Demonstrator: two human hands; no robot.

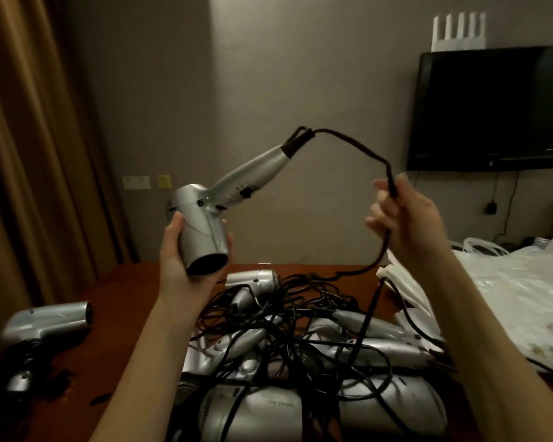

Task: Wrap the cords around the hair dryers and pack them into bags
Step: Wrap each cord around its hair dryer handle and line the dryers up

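Note:
My left hand [186, 250] grips the barrel of a silver hair dryer [211, 218], raised above the table with its handle pointing up and to the right. Its black cord [358, 148] arcs from the handle end over to my right hand [403, 218], which pinches the cord between thumb and fingers. From there the cord hangs down into a pile of several silver hair dryers [300, 362] tangled in black cords on the brown table [115, 301]. White plastic bags [508, 291] lie to the right of the pile.
A single silver dryer [48, 323] with its cord bundled lies at the table's left end. A curtain [29, 154] hangs on the left. A black TV [492, 110] is mounted on the wall at the right.

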